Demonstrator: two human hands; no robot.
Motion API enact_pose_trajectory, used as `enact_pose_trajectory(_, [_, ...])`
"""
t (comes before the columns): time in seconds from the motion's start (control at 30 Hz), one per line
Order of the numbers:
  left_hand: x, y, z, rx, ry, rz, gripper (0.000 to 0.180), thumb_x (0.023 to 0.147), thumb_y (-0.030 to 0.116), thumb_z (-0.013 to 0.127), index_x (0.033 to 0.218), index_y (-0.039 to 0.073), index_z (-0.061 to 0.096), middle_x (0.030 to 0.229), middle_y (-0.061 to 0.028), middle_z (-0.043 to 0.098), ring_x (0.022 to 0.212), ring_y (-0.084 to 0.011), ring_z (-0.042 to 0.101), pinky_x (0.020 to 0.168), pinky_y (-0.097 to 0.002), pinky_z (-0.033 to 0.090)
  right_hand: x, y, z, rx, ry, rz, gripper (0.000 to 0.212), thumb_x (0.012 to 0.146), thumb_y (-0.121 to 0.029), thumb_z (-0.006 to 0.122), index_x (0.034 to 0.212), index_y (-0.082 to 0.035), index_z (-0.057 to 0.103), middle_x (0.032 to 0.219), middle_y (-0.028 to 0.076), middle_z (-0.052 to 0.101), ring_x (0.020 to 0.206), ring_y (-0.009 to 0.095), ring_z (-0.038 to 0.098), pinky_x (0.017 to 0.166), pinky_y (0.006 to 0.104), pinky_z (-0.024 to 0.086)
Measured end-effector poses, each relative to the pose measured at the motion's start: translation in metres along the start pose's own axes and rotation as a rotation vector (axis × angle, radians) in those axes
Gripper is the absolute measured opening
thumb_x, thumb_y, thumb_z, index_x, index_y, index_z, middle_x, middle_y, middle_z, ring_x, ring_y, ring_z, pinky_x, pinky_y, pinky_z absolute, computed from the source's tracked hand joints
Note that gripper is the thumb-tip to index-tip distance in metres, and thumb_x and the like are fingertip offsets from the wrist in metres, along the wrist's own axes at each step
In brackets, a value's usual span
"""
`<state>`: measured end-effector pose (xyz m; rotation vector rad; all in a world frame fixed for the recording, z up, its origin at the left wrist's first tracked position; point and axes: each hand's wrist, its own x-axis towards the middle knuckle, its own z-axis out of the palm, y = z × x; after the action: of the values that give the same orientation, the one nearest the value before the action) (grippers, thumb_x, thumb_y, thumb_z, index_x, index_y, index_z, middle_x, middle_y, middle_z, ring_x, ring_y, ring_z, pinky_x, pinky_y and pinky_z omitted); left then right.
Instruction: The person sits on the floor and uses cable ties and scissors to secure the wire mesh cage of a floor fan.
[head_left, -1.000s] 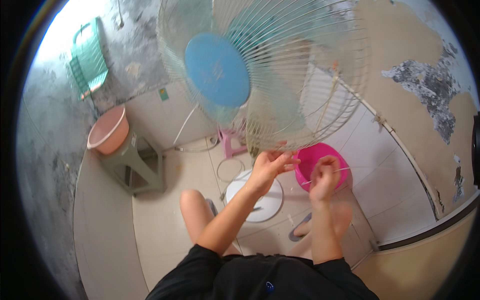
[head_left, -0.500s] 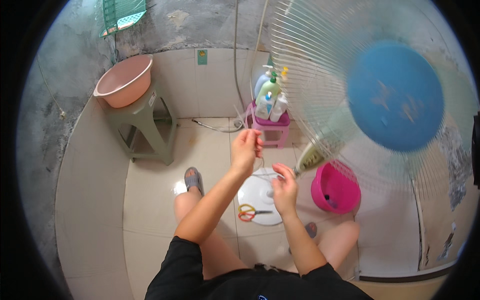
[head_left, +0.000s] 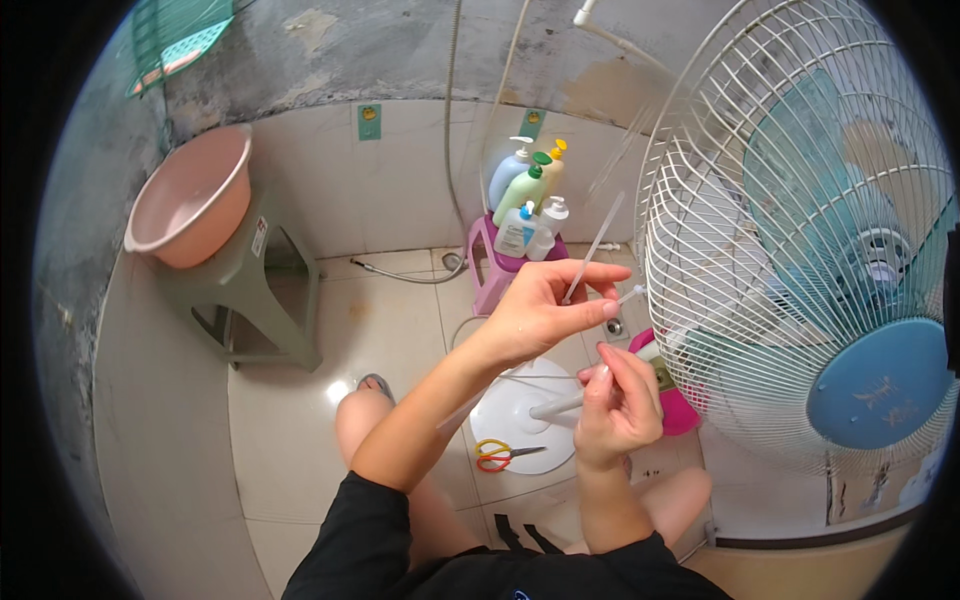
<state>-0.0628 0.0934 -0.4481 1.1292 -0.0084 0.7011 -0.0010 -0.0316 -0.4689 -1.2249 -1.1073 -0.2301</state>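
Note:
My left hand (head_left: 548, 312) is raised over the floor, its thumb and fingers closed on a thin translucent cable tie (head_left: 600, 240) that sticks up past the fingers. A small white tie end (head_left: 632, 293) shows beyond its fingertips. Below and to the right, my right hand (head_left: 620, 410) is closed in a pinch. A thin line runs to its fingertips, but what they grip is unclear. To the right stands a fan with a white wire guard (head_left: 720, 250) and a blue centre cap (head_left: 880, 385). Its round white base (head_left: 500, 400) carries scissors (head_left: 505, 455) with yellow and orange handles.
A pink basin (head_left: 190, 205) rests on a grey-green stool (head_left: 240, 275) at left. Several pump bottles (head_left: 520, 195) crowd a small purple stool (head_left: 484, 265) by the far wall. A hose (head_left: 410, 275) trails on the tiles. A magenta tub (head_left: 680, 412) is partly hidden behind the fan.
The view has shifted, and the fan head now appears lower and further right. My left hand's fingers have stretched out, with the tie clearly showing. My right hand has closed into a pinch.

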Motion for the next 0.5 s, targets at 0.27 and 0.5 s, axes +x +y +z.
enact_pose_trajectory(0.27, [0.003,0.006,0.008,0.080,-0.099,-0.049,0.018,0.084,0.002,0.059,0.101,-0.003,0.059,0.087,-0.0001,0.058,0.078,-0.0055,0.054,0.067,-0.0185,0.045,0.024,-0.028,0.002,-0.567,0.212,-0.449,0.026,0.067,0.004,0.067,0.091,-0.002,0.059,0.085,0.009,0.059,0.073,0.020,0.053,0.061,0.0277,0.043])
enact_pose_trajectory(0.5, [0.007,0.014,0.008,0.242,-0.345,-0.018,0.009,0.084,-0.001,0.057,0.092,-0.002,0.059,0.084,0.0018,0.055,0.068,-0.0009,0.045,0.057,-0.0167,0.037,0.020,-0.034,0.009,-0.914,0.445,-0.408,0.027,0.064,0.001,0.074,0.086,-0.002,0.059,0.088,0.008,0.044,0.077,0.019,0.047,0.062,0.0289,0.040])
